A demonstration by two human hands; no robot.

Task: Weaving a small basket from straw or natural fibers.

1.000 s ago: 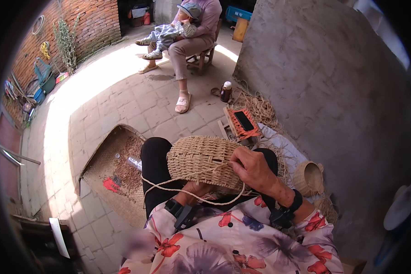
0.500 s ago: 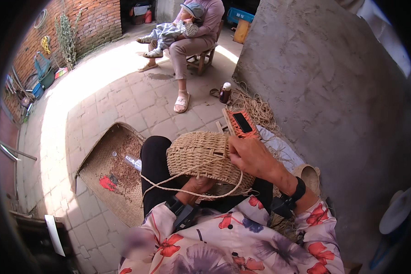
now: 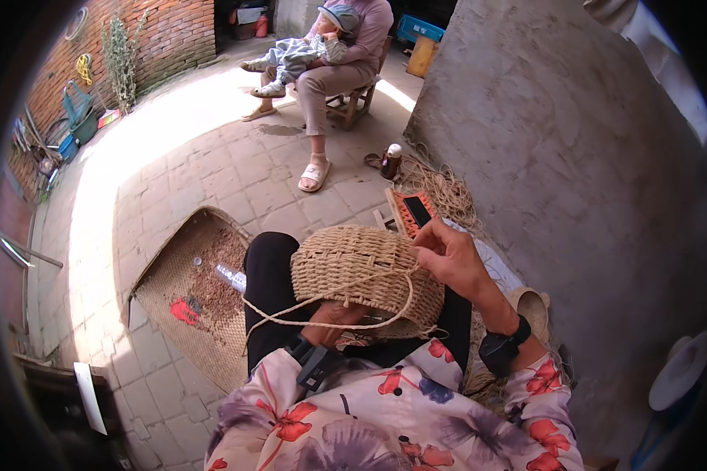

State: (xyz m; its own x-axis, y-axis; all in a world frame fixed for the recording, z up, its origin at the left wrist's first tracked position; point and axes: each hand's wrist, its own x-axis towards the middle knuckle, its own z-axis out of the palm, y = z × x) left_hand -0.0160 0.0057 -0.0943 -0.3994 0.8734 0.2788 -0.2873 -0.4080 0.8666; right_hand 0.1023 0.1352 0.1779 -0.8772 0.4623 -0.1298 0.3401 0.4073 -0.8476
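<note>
A woven straw basket (image 3: pixel 353 263) lies tilted on its side across my lap, its opening facing me. My left hand (image 3: pixel 339 314) reaches into that opening from below; its fingers are hidden by the basket wall. Just off the basket's upper right side, my right hand (image 3: pixel 454 255) is closed in a pinch with thumb and forefinger together. What the pinch holds, if anything, is too small to make out. A loose twisted straw cord (image 3: pixel 291 320) loops across the front of the basket, from my left thigh to near the right fingertips.
A woven tray (image 3: pixel 161 302) with brownish scraps and a clear plastic bottle (image 3: pixel 229 276) lies left. Beyond my right hand are a phone (image 3: pixel 418 210) on an orange woven seat, a rope heap (image 3: pixel 444 188) and a flask (image 3: pixel 390 161). A seated person (image 3: pixel 342 74) holds a child. A grey wall (image 3: pixel 558 157) rises right.
My right hand has lifted slightly up and right, off the basket's side, its fingers now showing in a pinch. The left hand stays inside the basket, which has shifted a little right.
</note>
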